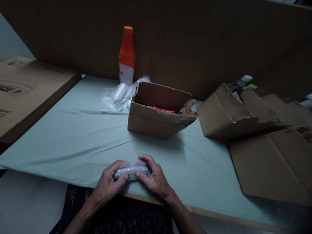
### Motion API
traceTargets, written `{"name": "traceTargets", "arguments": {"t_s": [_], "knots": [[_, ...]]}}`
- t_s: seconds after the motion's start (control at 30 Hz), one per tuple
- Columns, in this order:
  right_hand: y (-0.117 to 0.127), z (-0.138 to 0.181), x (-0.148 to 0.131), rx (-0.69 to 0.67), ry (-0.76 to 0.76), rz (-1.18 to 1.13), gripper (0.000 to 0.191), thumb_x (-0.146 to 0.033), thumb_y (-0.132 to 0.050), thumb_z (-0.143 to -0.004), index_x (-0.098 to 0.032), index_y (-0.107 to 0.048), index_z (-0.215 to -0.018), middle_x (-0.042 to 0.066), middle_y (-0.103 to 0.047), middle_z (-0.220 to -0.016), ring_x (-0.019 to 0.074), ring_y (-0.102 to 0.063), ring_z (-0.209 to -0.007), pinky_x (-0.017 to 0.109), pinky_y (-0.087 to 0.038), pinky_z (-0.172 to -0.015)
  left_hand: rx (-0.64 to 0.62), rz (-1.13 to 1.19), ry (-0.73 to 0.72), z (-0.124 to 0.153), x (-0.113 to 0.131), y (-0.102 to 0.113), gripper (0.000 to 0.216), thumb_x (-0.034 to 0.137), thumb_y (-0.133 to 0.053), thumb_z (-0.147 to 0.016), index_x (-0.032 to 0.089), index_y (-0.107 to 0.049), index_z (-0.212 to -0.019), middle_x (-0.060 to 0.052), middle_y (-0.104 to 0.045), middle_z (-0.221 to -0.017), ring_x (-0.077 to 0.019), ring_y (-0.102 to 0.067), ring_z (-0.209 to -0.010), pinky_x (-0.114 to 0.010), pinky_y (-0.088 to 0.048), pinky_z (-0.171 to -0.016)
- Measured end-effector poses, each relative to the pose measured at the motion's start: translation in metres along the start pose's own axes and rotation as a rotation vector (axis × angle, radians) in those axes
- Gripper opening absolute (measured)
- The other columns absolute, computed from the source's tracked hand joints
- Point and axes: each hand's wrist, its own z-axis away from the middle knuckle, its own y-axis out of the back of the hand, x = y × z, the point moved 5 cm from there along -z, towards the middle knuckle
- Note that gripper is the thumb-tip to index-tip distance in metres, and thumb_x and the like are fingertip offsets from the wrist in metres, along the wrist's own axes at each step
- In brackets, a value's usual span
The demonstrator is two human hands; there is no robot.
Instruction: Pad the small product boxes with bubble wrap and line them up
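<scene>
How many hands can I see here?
2: the left hand at the left end of the bubble-wrapped bundle, the right hand at its right end. No others show.

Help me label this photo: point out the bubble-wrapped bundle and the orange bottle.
Bubble-wrapped bundle (132, 169), head view: middle of its wrap.
Orange bottle (127, 55), head view: its orange body, above the label.

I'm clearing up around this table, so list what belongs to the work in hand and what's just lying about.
In hand:
- bubble-wrapped bundle, between left hand and right hand
- probably loose bubble wrap
- perhaps open middle box

Apparently lying about:
- orange bottle
- printed carton
- right-side boxes
</scene>
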Motion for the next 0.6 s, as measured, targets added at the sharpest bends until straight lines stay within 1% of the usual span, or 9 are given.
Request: {"name": "traceTargets", "arguments": {"t_s": [0.07, 0.2, 0.33, 0.5, 0.6], "knots": [[-0.0001, 0.0000, 0.0010, -0.005, -0.006, -0.008, 0.046, -0.023, -0.070, -0.080, -0.022, -0.059, -0.125, 0.007, -0.068, -0.115, 0.0224, -0.065, -0.101, 0.036, -0.052, -0.091, 0.009, -0.001, -0.004, 0.0001, 0.0002, 0.0004, 0.026, 0.033, -0.062, -0.082, 0.018, -0.071, -0.102, -0.004, -0.071, -0.090, -0.0198, -0.064, -0.083, -0.029, -0.052, -0.076], [-0.0019, -0.0010, 0.0014, -0.024, 0.035, 0.031, 0.036, -0.023, -0.070, -0.081, -0.022, -0.066, -0.117, 0.007, -0.071, -0.106, 0.0226, -0.065, -0.096, 0.036, -0.053, -0.087, 0.012, -0.003, -0.001, 0.0006, -0.0009, 0.0003, 0.027, 0.033, -0.063, -0.082, 0.018, -0.071, -0.102, -0.004, -0.071, -0.091, -0.0196, -0.064, -0.083, -0.029, -0.052, -0.076], [-0.0024, -0.0018, 0.0008, -0.019, 0.066, 0.057, 0.033, -0.023, -0.070, -0.082, -0.022, -0.067, -0.115, 0.006, -0.073, -0.104, 0.0225, -0.064, -0.095, 0.035, -0.052, -0.085, 0.026, 0.000, -0.002, 0.0009, -0.0039, 0.0002, 0.027, 0.032, -0.063, -0.081, 0.018, -0.071, -0.102, -0.005, -0.071, -0.093, -0.0203, -0.065, -0.086, -0.030, -0.052, -0.078], [-0.0035, -0.0028, -0.0041, -0.047, 0.123, 0.058, 0.012, -0.024, -0.067, -0.086, -0.022, -0.068, -0.097, 0.004, -0.073, -0.092, 0.0206, -0.064, -0.086, 0.035, -0.049, -0.082, 0.008, -0.006, 0.000, 0.0009, -0.0040, -0.0009, 0.026, 0.032, -0.062, -0.082, 0.018, -0.071, -0.101, -0.005, -0.071, -0.093, -0.0201, -0.065, -0.086, -0.029, -0.051, -0.077], [-0.0034, -0.0031, -0.0056, -0.049, 0.135, 0.048, 0.009, -0.025, -0.065, -0.087, -0.022, -0.067, -0.096, 0.003, -0.073, -0.091, 0.0203, -0.064, -0.085, 0.035, -0.048, -0.082, 0.007, -0.004, 0.002, 0.0015, -0.0028, -0.0008, 0.025, 0.033, -0.062, -0.083, 0.018, -0.071, -0.101, -0.004, -0.072, -0.094, -0.0201, -0.065, -0.087, -0.028, -0.051, -0.077]]}}
